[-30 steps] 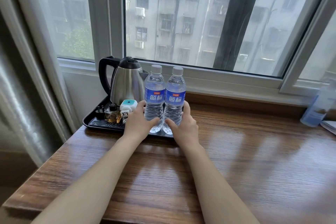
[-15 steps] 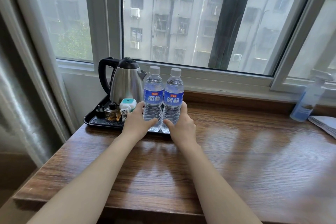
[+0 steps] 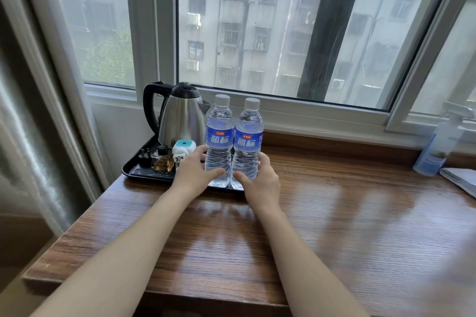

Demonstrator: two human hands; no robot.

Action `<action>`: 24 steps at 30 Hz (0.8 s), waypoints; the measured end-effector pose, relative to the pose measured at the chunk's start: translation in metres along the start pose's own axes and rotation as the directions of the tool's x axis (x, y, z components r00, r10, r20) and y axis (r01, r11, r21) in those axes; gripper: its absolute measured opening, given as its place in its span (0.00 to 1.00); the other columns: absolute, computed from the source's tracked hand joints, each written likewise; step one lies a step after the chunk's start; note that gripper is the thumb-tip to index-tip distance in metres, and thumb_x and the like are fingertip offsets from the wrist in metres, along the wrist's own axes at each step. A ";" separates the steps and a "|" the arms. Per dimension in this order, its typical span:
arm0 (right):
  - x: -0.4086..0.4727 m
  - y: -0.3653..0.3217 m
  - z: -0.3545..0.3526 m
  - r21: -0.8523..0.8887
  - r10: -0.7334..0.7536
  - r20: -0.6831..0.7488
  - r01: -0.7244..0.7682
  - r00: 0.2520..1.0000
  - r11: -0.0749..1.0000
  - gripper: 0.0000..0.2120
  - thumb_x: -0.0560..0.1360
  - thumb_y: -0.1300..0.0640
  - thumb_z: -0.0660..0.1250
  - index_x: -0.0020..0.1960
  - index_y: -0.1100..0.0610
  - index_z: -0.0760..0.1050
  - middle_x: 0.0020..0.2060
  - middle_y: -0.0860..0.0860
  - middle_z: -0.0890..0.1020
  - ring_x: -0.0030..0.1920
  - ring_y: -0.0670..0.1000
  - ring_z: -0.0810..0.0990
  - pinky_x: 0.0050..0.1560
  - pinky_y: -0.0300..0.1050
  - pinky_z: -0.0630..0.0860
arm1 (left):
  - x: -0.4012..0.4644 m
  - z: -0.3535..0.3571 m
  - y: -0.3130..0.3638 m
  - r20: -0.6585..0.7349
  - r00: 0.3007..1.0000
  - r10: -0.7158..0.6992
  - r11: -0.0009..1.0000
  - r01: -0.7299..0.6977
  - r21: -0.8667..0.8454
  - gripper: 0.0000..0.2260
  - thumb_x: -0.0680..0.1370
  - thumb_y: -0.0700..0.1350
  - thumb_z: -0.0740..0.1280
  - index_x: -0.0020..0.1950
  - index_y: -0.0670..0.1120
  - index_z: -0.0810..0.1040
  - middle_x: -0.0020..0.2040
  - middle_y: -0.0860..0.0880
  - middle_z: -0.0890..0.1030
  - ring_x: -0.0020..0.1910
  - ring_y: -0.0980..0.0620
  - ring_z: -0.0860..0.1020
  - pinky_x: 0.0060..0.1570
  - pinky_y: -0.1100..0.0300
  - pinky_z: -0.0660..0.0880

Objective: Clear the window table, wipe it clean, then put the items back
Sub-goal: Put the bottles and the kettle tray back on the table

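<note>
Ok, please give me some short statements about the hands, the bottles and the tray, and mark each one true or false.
1. The left hand grips the left water bottle. True.
2. The right hand rests flat on the table. False: it grips the right water bottle.
3. Both bottles have their caps on. True.
4. The kettle lies on its side. False: it stands upright on the black tray.
5. The spray bottle stands on the tray. False: it stands far right, by the window.
</note>
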State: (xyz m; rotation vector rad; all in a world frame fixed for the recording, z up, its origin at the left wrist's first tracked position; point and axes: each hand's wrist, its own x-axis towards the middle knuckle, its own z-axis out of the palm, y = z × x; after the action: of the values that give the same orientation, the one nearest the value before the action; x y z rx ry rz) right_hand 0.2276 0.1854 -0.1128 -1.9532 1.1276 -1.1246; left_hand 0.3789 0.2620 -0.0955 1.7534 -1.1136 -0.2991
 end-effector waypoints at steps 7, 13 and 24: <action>0.000 0.003 0.001 0.019 -0.003 -0.018 0.003 1.000 1.000 0.30 0.71 0.52 0.79 0.69 0.48 0.70 0.57 0.48 0.83 0.58 0.50 0.80 0.58 0.47 0.75 | 0.003 0.000 -0.004 0.022 1.000 0.002 1.000 -0.001 -0.013 0.24 0.71 0.47 0.78 0.63 0.57 0.72 0.55 0.51 0.81 0.51 0.53 0.82 0.57 0.49 0.78; 0.000 0.003 0.002 0.028 -0.006 -0.015 0.006 1.000 1.000 0.30 0.71 0.52 0.78 0.69 0.47 0.69 0.57 0.47 0.83 0.57 0.50 0.81 0.57 0.47 0.75 | 0.004 0.001 -0.006 0.026 1.000 0.007 1.000 -0.006 -0.017 0.24 0.71 0.46 0.78 0.64 0.55 0.74 0.52 0.54 0.82 0.49 0.55 0.82 0.57 0.49 0.79; 0.000 0.005 0.002 -0.008 -0.031 -0.013 0.031 0.999 0.999 0.30 0.73 0.53 0.77 0.70 0.48 0.69 0.58 0.47 0.83 0.59 0.51 0.80 0.59 0.48 0.74 | 0.003 0.002 -0.005 0.021 1.000 0.000 1.000 0.000 0.008 0.22 0.72 0.47 0.77 0.62 0.56 0.74 0.50 0.55 0.82 0.50 0.53 0.82 0.57 0.47 0.78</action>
State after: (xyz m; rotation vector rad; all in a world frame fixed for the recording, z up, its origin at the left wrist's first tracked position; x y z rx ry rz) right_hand 0.2276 0.1834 -0.1177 -1.9780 1.1138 -1.1529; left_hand 0.3818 0.2584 -0.0995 1.7609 -1.1314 -0.3147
